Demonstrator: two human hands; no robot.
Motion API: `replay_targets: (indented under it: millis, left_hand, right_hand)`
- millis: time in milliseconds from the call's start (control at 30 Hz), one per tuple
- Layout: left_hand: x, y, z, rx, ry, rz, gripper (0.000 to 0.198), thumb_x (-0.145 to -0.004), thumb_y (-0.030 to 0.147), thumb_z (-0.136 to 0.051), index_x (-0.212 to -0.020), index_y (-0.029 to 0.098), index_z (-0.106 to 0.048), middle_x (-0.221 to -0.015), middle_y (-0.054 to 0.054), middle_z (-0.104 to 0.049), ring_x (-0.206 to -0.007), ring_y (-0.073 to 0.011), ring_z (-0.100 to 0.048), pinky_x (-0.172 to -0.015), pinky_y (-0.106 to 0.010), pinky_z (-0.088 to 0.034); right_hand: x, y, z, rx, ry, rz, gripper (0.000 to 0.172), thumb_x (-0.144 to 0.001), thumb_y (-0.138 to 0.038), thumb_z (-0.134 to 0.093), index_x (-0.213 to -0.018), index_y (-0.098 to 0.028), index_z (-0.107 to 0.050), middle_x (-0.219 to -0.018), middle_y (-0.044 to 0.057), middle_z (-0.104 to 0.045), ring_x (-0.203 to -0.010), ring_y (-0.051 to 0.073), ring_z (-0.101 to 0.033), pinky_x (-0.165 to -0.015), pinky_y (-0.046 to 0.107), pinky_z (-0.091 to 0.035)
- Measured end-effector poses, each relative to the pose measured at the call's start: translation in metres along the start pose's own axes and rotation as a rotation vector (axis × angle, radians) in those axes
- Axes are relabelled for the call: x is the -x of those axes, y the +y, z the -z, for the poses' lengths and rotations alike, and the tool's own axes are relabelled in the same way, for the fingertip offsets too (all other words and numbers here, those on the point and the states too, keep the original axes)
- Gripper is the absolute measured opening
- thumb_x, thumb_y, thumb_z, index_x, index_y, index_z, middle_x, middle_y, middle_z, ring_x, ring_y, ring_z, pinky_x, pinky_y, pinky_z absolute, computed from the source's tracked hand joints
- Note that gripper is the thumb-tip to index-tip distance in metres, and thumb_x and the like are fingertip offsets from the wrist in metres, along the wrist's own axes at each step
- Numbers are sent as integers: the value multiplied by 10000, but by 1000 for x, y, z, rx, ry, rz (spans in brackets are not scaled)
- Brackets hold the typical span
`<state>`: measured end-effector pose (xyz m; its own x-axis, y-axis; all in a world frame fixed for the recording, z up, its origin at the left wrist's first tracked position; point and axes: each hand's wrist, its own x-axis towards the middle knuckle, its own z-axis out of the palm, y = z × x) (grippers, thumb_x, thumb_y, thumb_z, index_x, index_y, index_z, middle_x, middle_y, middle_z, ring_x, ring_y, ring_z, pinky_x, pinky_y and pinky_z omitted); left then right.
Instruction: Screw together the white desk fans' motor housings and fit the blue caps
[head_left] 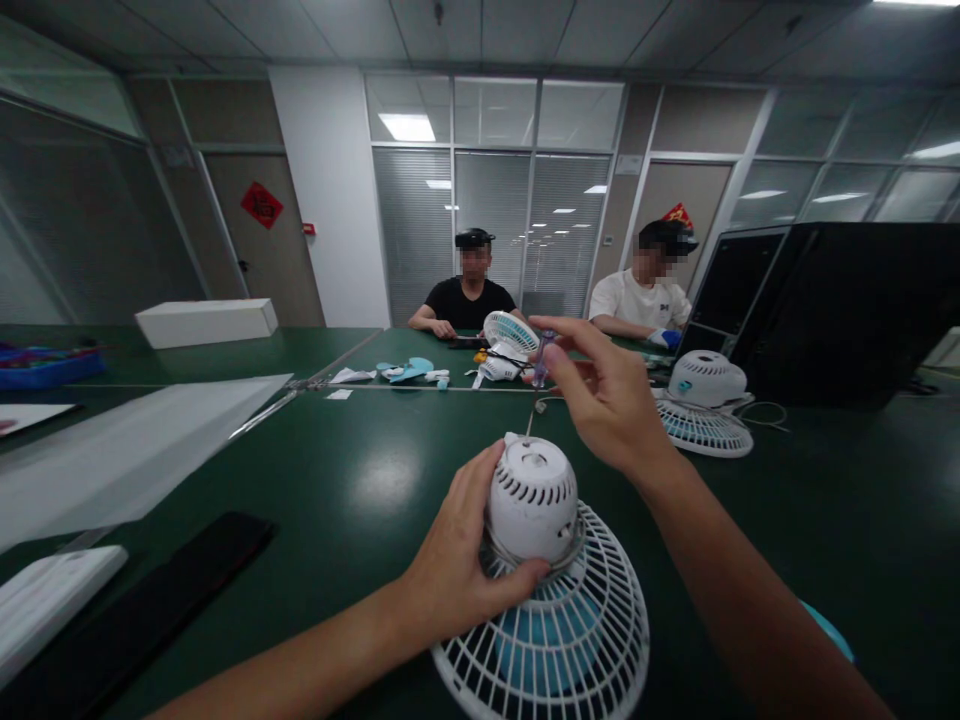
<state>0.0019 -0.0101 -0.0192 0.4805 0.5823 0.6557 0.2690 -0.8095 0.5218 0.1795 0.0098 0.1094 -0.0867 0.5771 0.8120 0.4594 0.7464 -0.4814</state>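
A white fan (536,500) lies face down on the green table, its round motor housing upward and its grille with blue blades beneath. My left hand (469,555) is wrapped round the left side of the housing, thumb across its front. Above it, my right hand (600,385) pinches the purple, see-through handle of a screwdriver (543,360). The screwdriver's thin shaft slants down, and its tip meets the top of the housing near the back edge. A cord is wound round the housing's base.
Two people sit across the green table (322,480). Before them lie another fan (510,345) and blue and white parts (409,370). A third fan (705,400) stands right, by a large black case (832,310). At left are a white box (210,322) and a black strip (172,590).
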Motion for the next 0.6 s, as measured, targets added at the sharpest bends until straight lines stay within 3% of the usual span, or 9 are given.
replay_targets:
  millis: [67, 267, 433, 600]
  left_hand:
    - [0, 0, 0, -5, 0, -2, 1038, -758, 295, -750, -1537, 303, -65, -1549, -165, -283, -1404, -422, -322, -1129, -685, -292]
    - [0, 0, 0, -2, 1, -1, 1028, -759, 302, -749, -1537, 296, -77, -1542, -170, -294, -1397, -427, -333, -1126, -688, -295]
    - [-1, 1, 1, -2, -1, 0, 1018, -764, 310, -747, -1532, 307, -79, -1546, -164, -289, -1403, -418, -327, -1128, -680, -301]
    - [0, 0, 0, -4, 6, -10, 1021, -761, 295, -745, -1535, 300, -79, -1541, -165, -299, -1397, -418, -338, -1129, -683, -295]
  right_hand:
    - [0, 2, 1, -68, -9, -20, 257, -935, -352, -526, -1126, -239, -656, -988, 48, -677, -786, 168, -704, -640, 280, -594]
    - [-1, 5, 3, -31, 37, -20, 301, -847, -383, -669, -1125, -270, -635, -913, 8, -639, -650, 136, -659, -516, 236, -566]
    - [0, 0, 3, -82, -76, 18, 280, -944, -325, -525, -1193, -263, -638, -1080, 42, -666, -843, 159, -692, -687, 291, -615]
    - [1, 2, 2, -55, -20, 7, 276, -860, -382, -661, -1108, -260, -653, -944, 15, -651, -693, 140, -670, -607, 274, -613]
